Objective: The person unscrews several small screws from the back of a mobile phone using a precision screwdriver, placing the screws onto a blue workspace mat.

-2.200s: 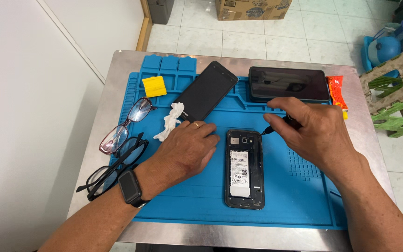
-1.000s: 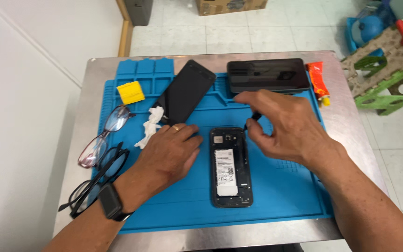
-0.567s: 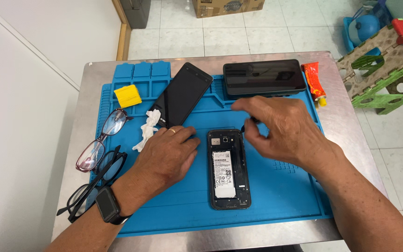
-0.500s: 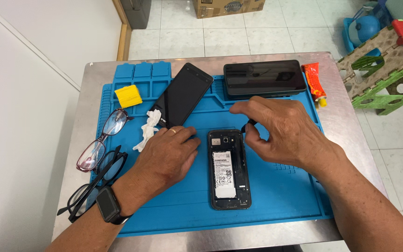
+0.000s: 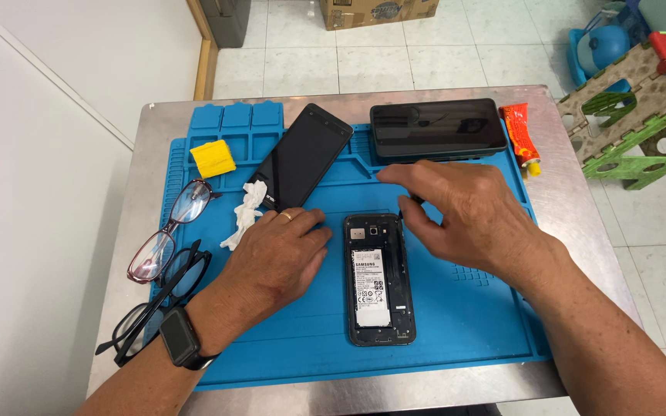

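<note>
I see a steel table (image 5: 580,231) carrying a blue work mat (image 5: 472,323), and both of my hands rest on that mat. My right hand (image 5: 468,219) is curled, thumb and fingers pinching a thin dark tool (image 5: 410,205) whose tip sits at the upper right corner of the opened phone (image 5: 378,279); only a short bit of the tool shows, so I cannot tell what kind it is. My left hand (image 5: 275,262) lies flat and relaxed on the mat, holding nothing, its fingertips just beside the phone's upper left edge. The opened phone lies back-up between the two hands, its cover off and a white-labelled battery showing.

Beyond the right hand's fingers lies a large dark phone (image 5: 437,129), screen up. Beyond the left hand's fingers a second black phone (image 5: 302,158) lies tilted. Left of my left wrist sit two pairs of glasses: a black-framed pair (image 5: 159,308) near the smartwatch (image 5: 179,337), and a reddish-framed pair (image 5: 167,240) further out. A red tube (image 5: 519,136) lies out past the right hand. A yellow block (image 5: 213,159) and a scrap of white tissue (image 5: 244,216) lie beyond the left hand.
</note>
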